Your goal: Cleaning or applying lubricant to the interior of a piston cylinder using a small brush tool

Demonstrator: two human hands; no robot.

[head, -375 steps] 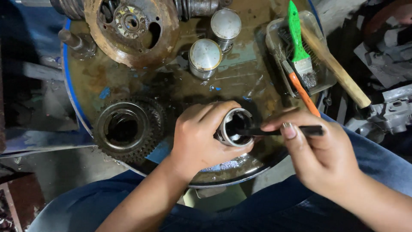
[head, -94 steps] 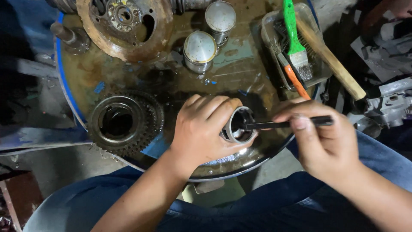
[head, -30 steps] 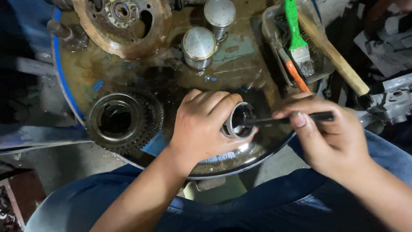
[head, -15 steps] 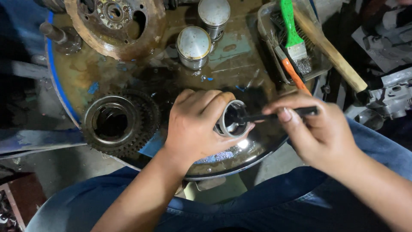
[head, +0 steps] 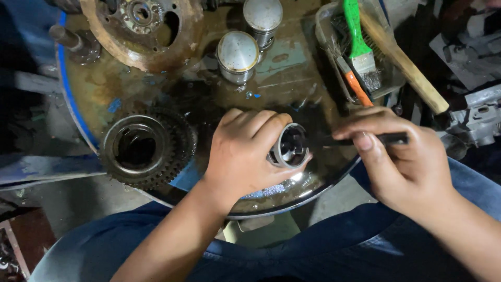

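My left hand (head: 245,151) grips a hollow metal piston (head: 288,147) lying on its side, its open end facing right, on the oily round drum top (head: 284,68). My right hand (head: 404,159) pinches a thin black-handled tool (head: 389,139) whose tip points into the piston's open end. The tool's tip is hidden in shadow inside the piston. Both hands are near the front edge of the drum top, above my blue-trousered lap.
A large toothed gear (head: 143,149) lies left of my left hand. Two upright pistons (head: 238,55) (head: 262,15) and a rusty disc-shaped part (head: 141,26) stand further back. A tray (head: 326,31) at the right holds a green-handled brush (head: 356,39), an orange-handled tool (head: 356,86) and a wooden handle (head: 404,62).
The view has shifted slightly. My right hand has worked the black tool in and out of the piston's open end; my left hand keeps its grip on the piston.
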